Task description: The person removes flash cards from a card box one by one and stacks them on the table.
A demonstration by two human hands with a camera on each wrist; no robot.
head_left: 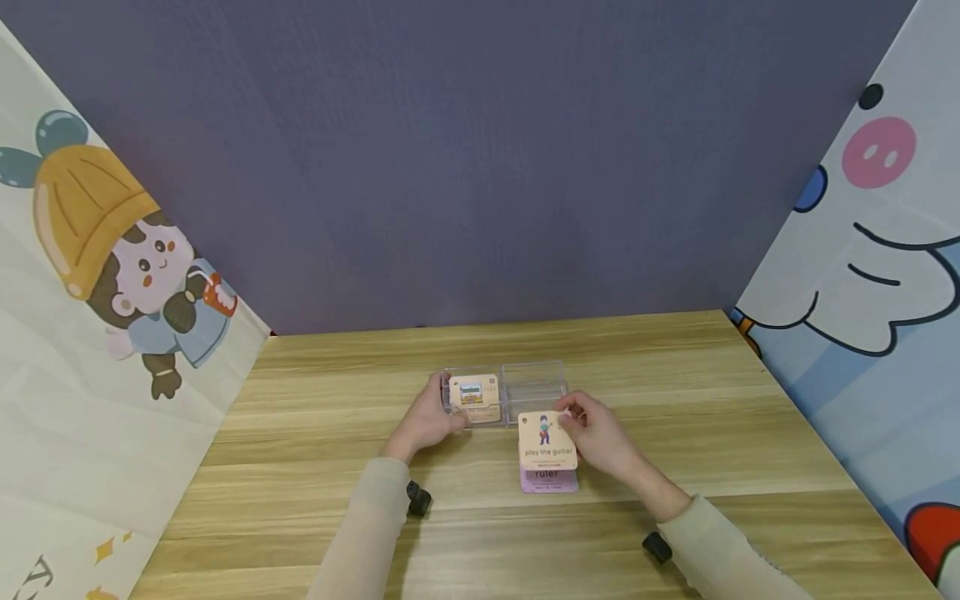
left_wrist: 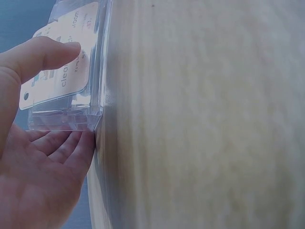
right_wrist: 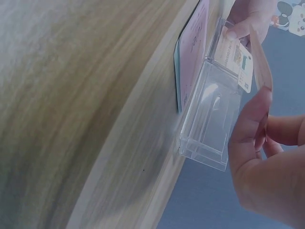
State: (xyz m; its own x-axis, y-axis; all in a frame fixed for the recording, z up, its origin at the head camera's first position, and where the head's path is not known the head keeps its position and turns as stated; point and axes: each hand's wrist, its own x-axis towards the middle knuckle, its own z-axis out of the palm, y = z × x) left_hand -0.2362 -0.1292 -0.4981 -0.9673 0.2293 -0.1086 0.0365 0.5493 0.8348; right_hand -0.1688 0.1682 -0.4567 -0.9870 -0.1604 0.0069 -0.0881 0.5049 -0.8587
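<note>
A clear plastic box (head_left: 534, 385) with two compartments lies on the table. My left hand (head_left: 427, 418) grips its left end, thumb over a cream picture card (left_wrist: 71, 78) that sits tilted in the left compartment, fingers against the end wall. The right compartment holds no cards. My right hand (head_left: 600, 435) pinches a cream card (head_left: 549, 457), reading "play the guitar", by its upper right corner, thumb on its face. It is raised in front of the right compartment. Beneath it in the head view, a pink "ruler" card (head_left: 550, 483) lies on the table, partly covered.
The wood-grain table (head_left: 315, 500) ends at a dark blue-grey panel (head_left: 487, 183) behind the box. Cartoon-printed sheets stand at the left and right sides. A black wrist device shows by each sleeve.
</note>
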